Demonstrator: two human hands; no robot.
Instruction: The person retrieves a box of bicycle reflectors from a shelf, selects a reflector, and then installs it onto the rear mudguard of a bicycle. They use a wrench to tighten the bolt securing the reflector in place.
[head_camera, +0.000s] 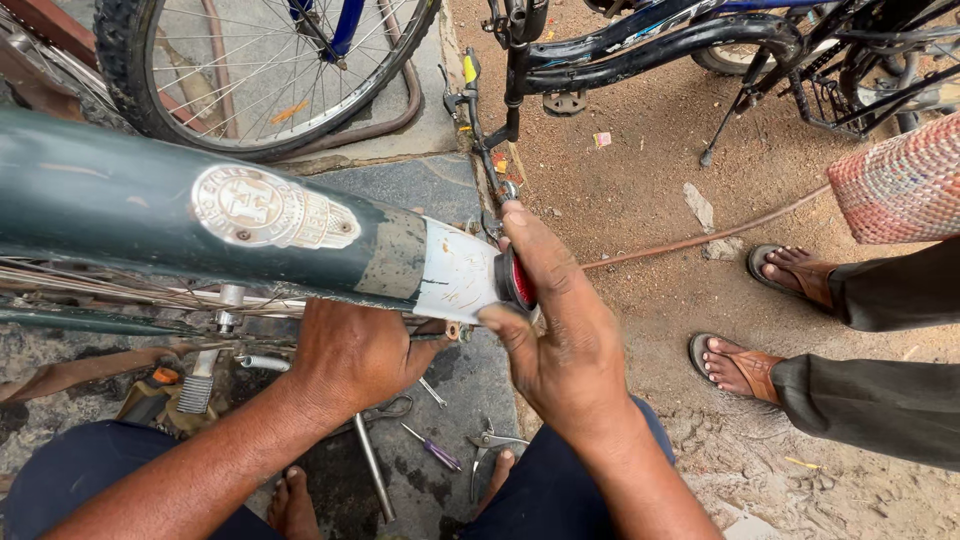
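The right hand (556, 322) is clamped around the red reflector (518, 282) at the white tip of the dark green mudguard (150, 205), thumb below and fingers over the top. The left hand (352, 352) is closed under the mudguard's rear end, against its stay; what it pinches cannot be told. Below on the stone floor (450, 190) lie a purple-handled screwdriver (433, 448), pliers (488, 445) and a metal rod (372, 465). Another person's sandalled feet (738, 365) stand on the dirt to the right, beside a woven basket (900, 185) whose contents are out of view.
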